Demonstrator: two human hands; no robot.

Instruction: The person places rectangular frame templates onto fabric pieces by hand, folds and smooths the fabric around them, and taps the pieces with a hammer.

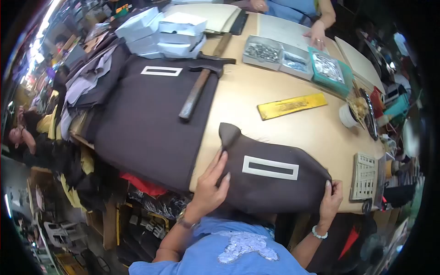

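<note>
A dark brown piece of fabric (270, 197) lies over the front edge of the table, with a white rectangular frame (270, 168) on its upper face. My left hand (211, 181) grips the fabric's left edge, thumb on top, just below a folded-up corner. At the opposite edge, my right hand (332, 197) pinches the fabric between thumb and fingers. The lower part of the fabric hangs toward my body. Beyond it on the table lies a worn yellow bar (292, 106).
Left of my hands is a stack of dark fabric pieces (151, 119), with a hammer (198, 89) lying on it. White boxes (181, 30) stand behind. Trays of small metal parts (262, 51) sit at the back, near another person's hand (316, 34). A white cup (348, 115) stands at right.
</note>
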